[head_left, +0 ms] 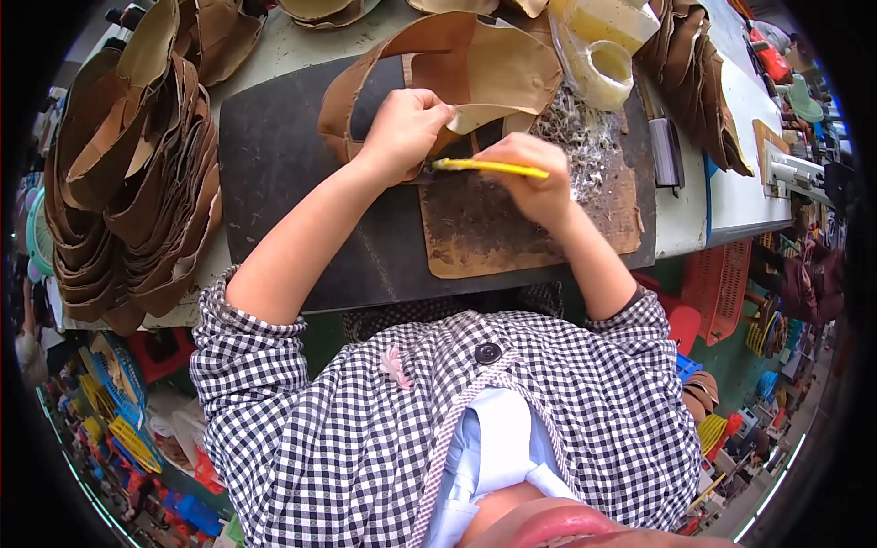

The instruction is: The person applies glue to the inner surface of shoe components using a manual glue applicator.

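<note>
A brown leather shoe upper [512,68] with a tan lining stands on its edge in a loop on the black mat [283,201]. My left hand [402,132] is closed on its near edge, thumb and finger pinching the leather. In my right hand [534,183] is a yellow-handled brush [498,168], held nearly level. The brush's dark tip points left, close to the leather just below my left hand. Whether the tip touches the leather I cannot tell. Part of the upper's near side is hidden behind my hands.
A stained brown board [493,242] lies on the mat, crusted with whitish residue. Beyond it leans a cut translucent plastic container [610,73]. Stacks of brown leather uppers stand at left [137,219] and far right [694,82]. A red plastic basket [717,288] is below the table's right edge.
</note>
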Tool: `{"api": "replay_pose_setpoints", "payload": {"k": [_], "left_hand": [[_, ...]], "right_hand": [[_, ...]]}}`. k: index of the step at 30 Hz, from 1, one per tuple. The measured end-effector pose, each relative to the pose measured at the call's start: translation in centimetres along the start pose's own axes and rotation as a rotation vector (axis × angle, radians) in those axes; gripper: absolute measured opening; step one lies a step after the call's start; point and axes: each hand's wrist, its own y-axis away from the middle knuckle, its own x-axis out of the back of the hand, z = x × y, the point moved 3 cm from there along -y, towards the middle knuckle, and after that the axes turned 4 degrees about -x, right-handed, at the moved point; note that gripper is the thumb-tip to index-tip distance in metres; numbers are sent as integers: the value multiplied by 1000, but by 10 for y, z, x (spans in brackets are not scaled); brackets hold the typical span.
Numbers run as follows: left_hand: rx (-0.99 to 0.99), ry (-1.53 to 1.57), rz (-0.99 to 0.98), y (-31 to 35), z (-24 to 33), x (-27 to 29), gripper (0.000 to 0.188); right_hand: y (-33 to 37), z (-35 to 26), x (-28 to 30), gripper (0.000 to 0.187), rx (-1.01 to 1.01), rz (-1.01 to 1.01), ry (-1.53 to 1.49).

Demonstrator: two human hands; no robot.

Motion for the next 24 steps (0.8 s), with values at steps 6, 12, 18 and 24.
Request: {"api": "replay_pose_setpoints", "payload": {"k": [6,12,18,24], "left_hand": [[-477,-596,-87,18,21,-8,17],[-948,-1230,-143,66,19,-25,41],[-1148,-1430,153,54,62,-19,13],[-1478,-1278,180,82,150,24,13]], "right_hand": [[-16,0,56,8,-29,-100,404],[-17,11,130,9,-222,603,195],[-17,78,168,21,-278,627,219],[2,56,177,12,-278,710,-106]]}}
